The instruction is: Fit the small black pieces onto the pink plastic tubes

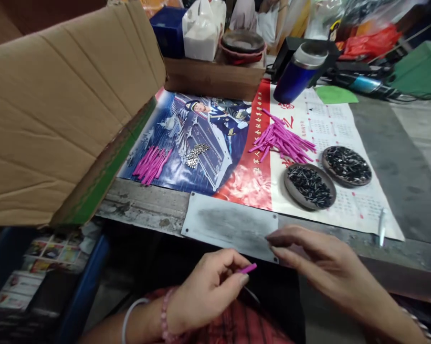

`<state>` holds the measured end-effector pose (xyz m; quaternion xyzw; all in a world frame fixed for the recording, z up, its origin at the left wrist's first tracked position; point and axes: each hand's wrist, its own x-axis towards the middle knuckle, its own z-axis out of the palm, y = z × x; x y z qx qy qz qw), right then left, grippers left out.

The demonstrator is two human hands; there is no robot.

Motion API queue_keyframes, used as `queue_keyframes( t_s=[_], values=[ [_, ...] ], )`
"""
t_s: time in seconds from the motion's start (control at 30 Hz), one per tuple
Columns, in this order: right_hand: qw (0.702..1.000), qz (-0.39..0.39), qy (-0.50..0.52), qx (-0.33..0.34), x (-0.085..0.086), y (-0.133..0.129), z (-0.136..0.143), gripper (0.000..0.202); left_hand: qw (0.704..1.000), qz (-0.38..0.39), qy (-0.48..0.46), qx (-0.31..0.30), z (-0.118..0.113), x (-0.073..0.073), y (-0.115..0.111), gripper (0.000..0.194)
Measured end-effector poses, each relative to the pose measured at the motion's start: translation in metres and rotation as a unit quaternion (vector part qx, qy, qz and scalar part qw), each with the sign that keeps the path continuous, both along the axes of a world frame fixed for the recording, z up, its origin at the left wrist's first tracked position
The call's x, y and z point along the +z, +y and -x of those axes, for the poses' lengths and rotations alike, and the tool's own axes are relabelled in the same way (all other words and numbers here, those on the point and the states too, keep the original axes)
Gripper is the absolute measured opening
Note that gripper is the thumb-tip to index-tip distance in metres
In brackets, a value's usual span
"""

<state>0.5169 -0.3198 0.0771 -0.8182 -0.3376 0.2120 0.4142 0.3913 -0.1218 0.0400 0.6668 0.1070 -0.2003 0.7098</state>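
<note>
My left hand [215,289] is closed around a short magenta stick [249,268], whose end shows between thumb and forefinger. To its right, my right hand [319,267] hovers by the right end of a grey metal plate [229,222], its thumb and forefinger slightly apart; whether something tiny is between them cannot be made out. Beyond the plate lie a large pile of magenta sticks [281,138] and a smaller one [152,165] at the left. Small silvery pieces [196,155] sit between the piles. Two round dishes, one nearer [310,186] and one farther [347,166], hold dark thin parts.
A big cardboard box [68,105] stands at the left. Along the back are a low carton [215,79], a blue tumbler [301,71] and a green object [421,69]. A white tube [382,227] lies near the table's front edge.
</note>
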Motion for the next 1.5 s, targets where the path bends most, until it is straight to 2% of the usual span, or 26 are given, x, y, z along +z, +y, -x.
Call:
queue_keyframes(
  t_s=[0.1, 0.2, 0.4, 0.6, 0.8, 1.03, 1.1, 1.2, 1.37, 1.5],
  values=[
    [0.998, -0.023, 0.04, 0.034, -0.004, 0.011, 0.01, 0.015, 0.988, -0.111, -0.101, -0.025, 0.002, 0.004, 0.006, 0.014],
    [0.995, -0.032, 0.085, 0.038, -0.008, 0.017, 0.016, 0.014, 0.966, -0.185, -0.169, -0.056, 0.006, 0.005, 0.01, 0.015],
    [0.981, -0.052, 0.184, 0.029, -0.012, 0.023, 0.025, 0.019, 0.919, -0.306, -0.233, -0.089, 0.011, 0.003, 0.01, 0.022],
    [0.976, -0.048, 0.209, 0.035, -0.012, 0.029, 0.025, 0.019, 0.871, -0.395, -0.277, -0.095, 0.008, 0.008, 0.009, 0.024],
    [0.988, -0.015, 0.151, 0.043, -0.016, 0.029, 0.027, 0.018, 0.832, -0.441, -0.323, -0.097, 0.004, 0.01, 0.008, 0.027],
    [0.995, 0.005, 0.075, 0.067, -0.016, 0.021, 0.037, 0.01, 0.823, -0.435, -0.355, -0.085, 0.003, 0.009, 0.008, 0.03],
    [0.994, 0.008, 0.08, 0.068, -0.015, 0.018, 0.037, 0.004, 0.821, -0.432, -0.366, -0.071, 0.002, 0.009, 0.008, 0.027],
    [0.993, 0.015, 0.098, 0.06, -0.014, 0.014, 0.034, 0.014, 0.82, -0.425, -0.38, -0.052, 0.002, 0.011, 0.008, 0.023],
    [0.991, 0.024, 0.125, 0.037, -0.013, 0.011, 0.032, 0.011, 0.814, -0.425, -0.393, -0.054, 0.0, 0.015, 0.008, 0.026],
    [0.991, 0.016, 0.128, 0.02, -0.014, 0.014, 0.035, 0.024, 0.806, -0.435, -0.399, -0.047, 0.001, 0.015, 0.009, 0.023]
  ],
)
